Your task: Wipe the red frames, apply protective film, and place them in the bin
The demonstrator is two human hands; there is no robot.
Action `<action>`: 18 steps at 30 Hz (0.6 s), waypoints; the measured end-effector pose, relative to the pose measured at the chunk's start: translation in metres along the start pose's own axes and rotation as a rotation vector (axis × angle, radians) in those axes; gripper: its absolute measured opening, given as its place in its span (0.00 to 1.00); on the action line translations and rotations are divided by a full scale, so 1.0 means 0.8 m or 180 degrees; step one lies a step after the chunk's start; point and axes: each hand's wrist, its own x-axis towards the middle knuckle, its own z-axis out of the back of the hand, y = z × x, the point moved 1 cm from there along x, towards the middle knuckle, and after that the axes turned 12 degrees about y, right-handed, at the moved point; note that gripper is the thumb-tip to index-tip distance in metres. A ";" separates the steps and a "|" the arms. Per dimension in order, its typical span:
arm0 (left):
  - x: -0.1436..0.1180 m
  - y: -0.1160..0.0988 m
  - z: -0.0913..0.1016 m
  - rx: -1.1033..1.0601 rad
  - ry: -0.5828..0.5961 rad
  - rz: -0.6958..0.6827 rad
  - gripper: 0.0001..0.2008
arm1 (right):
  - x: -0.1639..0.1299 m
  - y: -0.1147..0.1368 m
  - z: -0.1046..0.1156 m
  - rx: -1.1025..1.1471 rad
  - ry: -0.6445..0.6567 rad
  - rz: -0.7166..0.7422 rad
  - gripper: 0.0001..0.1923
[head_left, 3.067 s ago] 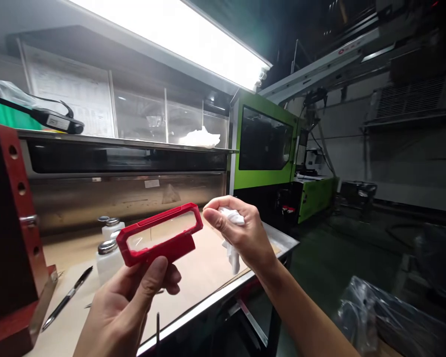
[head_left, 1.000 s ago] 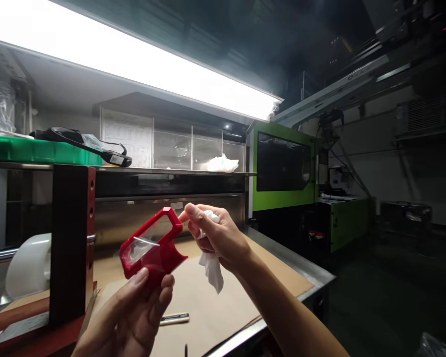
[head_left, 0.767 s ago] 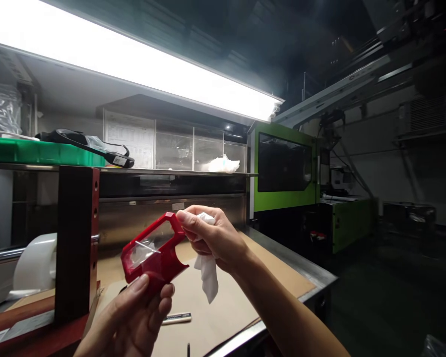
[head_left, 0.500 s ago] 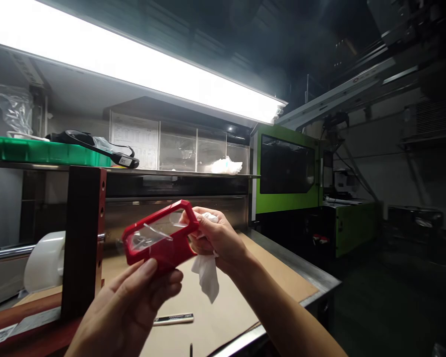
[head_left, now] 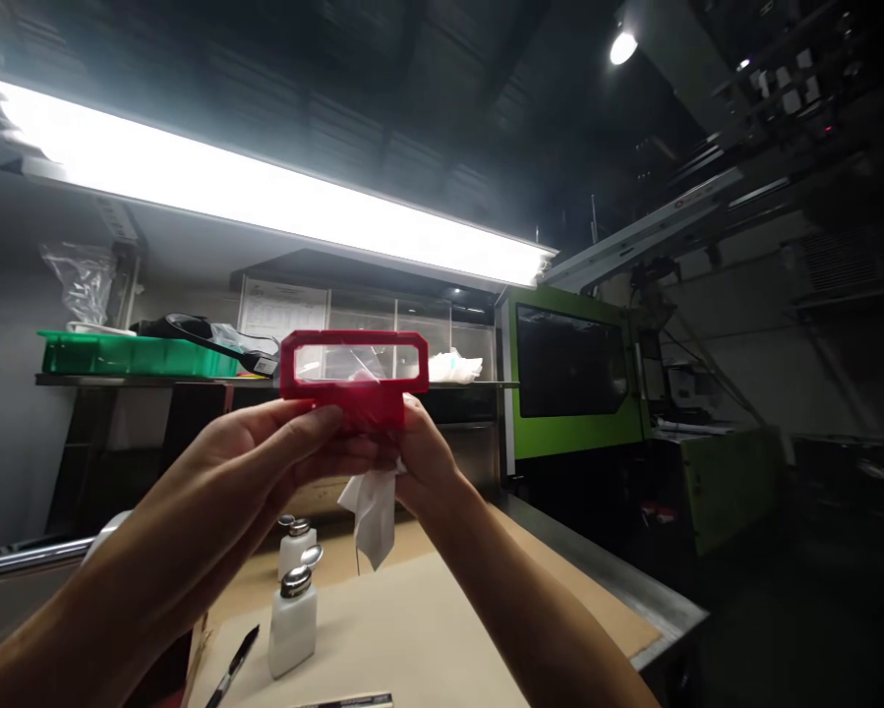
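A red plastic frame-like part [head_left: 354, 337] with a clear window is held up before me, roughly level. My left hand [head_left: 279, 442] grips its lower left side, thumb on the front and fingers underneath. At the lower right, my right hand [head_left: 425, 447] is closed around a white cloth or tissue [head_left: 374, 516] that hangs down below. The right fingers are partly hidden behind the red part, with fingertips showing through the window. Below the hands, two white pump bottles with metal tops, the nearer bottle [head_left: 292, 624] and the farther bottle [head_left: 294, 546], stand on the table.
A pen [head_left: 233, 669] lies on the paper-covered tabletop [head_left: 412, 629]. A green tray [head_left: 132, 354] and crumpled white material [head_left: 454, 367] rest on the shelf [head_left: 486, 384] under a bright tube light. A green machine [head_left: 574, 383] stands behind the table's right side.
The red part has turned from tilted to nearly level and sits higher in view. My right hand and the cloth have moved behind its lower right. The bottles and pen have come into view.
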 end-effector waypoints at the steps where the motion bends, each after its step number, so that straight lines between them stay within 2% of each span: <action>1: 0.001 -0.008 0.001 0.0051 -0.0008 -0.0067 0.17 | 0.005 0.004 -0.004 -0.0036 -0.0024 0.0023 0.10; 7: -0.001 -0.041 0.002 0.0439 0.0040 -0.0480 0.14 | 0.021 0.023 -0.028 -0.0248 -0.0067 0.0012 0.11; 13: -0.003 -0.049 0.004 0.0551 -0.0126 -0.0487 0.17 | 0.022 0.027 -0.034 -0.0374 0.0358 0.0255 0.09; 18: -0.006 -0.054 0.001 0.0528 -0.0109 -0.0342 0.18 | 0.023 0.027 -0.034 -0.0482 0.0502 0.0305 0.07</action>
